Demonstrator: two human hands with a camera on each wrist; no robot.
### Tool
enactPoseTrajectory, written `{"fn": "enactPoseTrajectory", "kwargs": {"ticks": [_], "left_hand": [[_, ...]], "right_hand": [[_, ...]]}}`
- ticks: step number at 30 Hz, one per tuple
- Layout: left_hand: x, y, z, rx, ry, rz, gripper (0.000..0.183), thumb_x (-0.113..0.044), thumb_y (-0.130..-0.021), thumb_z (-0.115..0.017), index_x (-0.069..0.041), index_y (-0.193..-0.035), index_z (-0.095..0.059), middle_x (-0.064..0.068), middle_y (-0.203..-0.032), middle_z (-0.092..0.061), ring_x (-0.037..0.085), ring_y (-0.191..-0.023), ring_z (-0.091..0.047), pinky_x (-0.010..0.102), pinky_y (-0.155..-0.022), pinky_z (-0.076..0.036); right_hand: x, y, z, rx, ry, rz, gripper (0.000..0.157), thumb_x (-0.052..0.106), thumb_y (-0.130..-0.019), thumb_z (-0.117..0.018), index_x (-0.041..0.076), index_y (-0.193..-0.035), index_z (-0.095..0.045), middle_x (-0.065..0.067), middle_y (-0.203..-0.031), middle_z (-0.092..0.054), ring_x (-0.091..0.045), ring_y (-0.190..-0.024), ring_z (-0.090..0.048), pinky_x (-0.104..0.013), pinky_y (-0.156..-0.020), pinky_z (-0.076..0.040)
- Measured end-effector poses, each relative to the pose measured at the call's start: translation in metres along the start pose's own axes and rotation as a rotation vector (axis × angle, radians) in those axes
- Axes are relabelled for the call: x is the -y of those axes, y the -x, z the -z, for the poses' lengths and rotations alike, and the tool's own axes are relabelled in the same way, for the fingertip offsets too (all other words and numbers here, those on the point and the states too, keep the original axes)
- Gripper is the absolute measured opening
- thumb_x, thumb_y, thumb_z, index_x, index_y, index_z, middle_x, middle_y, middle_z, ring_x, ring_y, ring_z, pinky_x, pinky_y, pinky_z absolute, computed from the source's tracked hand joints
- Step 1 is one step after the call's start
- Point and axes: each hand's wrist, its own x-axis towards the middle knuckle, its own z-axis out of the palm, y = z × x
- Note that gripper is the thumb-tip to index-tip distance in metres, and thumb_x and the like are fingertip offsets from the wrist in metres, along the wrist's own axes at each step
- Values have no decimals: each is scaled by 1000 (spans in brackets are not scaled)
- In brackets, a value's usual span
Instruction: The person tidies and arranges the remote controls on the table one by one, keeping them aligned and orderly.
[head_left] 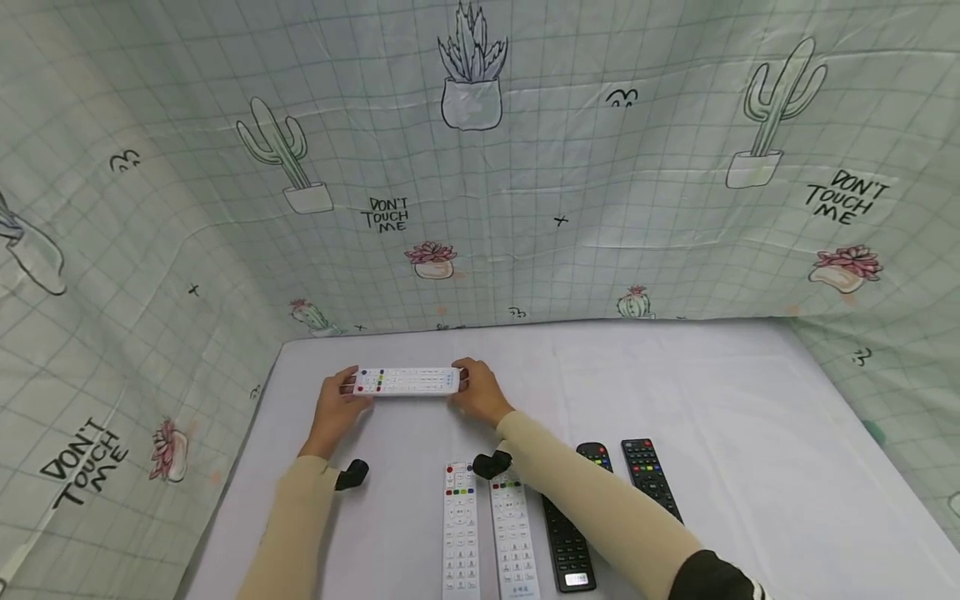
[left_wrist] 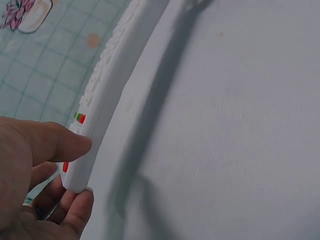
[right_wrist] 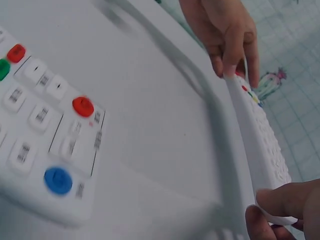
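Note:
A white remote control (head_left: pixel 408 382) lies crosswise between my two hands near the back of the table, buttons up. My left hand (head_left: pixel 336 410) pinches its left end, where red, green and other coloured buttons sit. Thumb and fingers of my right hand (head_left: pixel 480 392) grip the opposite end. In the left wrist view the side of the remote control (left_wrist: pixel 107 95) stands a little above the white surface, its shadow falling beside it. The right wrist view shows both ends of the remote control (right_wrist: pixel 252 135) held, with the left hand (right_wrist: pixel 225 40) at the far end.
Two white remotes (head_left: pixel 461 533) (head_left: pixel 514 542) lie lengthwise at the front middle, one partly behind a black wrist mount (head_left: pixel 492 464). Two black remotes (head_left: pixel 567 542) (head_left: pixel 649 475) lie to their right, partly covered by my right sleeve (head_left: pixel 600 508). A patterned cloth (head_left: pixel 525 167) rises behind the table.

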Motion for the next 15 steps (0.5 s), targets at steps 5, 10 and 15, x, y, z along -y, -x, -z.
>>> {"fn": "enactPoseTrajectory", "kwargs": {"ticks": [5,10,15], "left_hand": [[-5,4,-12,28,-17,-5,69,8,-97,-63,9,-160,-35,29,-148,-40,42,-132,-46,53,-116,-44],[-14,8,-24,42,-8,-46,66,9,-96,-64,8,-157,-40,27,-145,-43,39,-128,-50,49,-109,-49],[-25,12,-37,47,17,-73,65,10,-94,-66,6,-155,-45,25,-145,-48,35,-123,-55,38,-101,-54]], "right_hand": [[-12,11,15,-7,2,0,57,-12,-85,-77,-11,-138,-57,-19,-114,-61,-26,-99,-62,-34,-81,-56],[-20,21,33,-22,11,14,57,-12,-84,-77,-12,-137,-58,-20,-115,-61,-29,-102,-66,-38,-83,-59],[-24,29,52,-41,49,17,57,-10,-84,-78,-10,-138,-58,-20,-117,-61,-30,-103,-66,-39,-84,-59]]}}
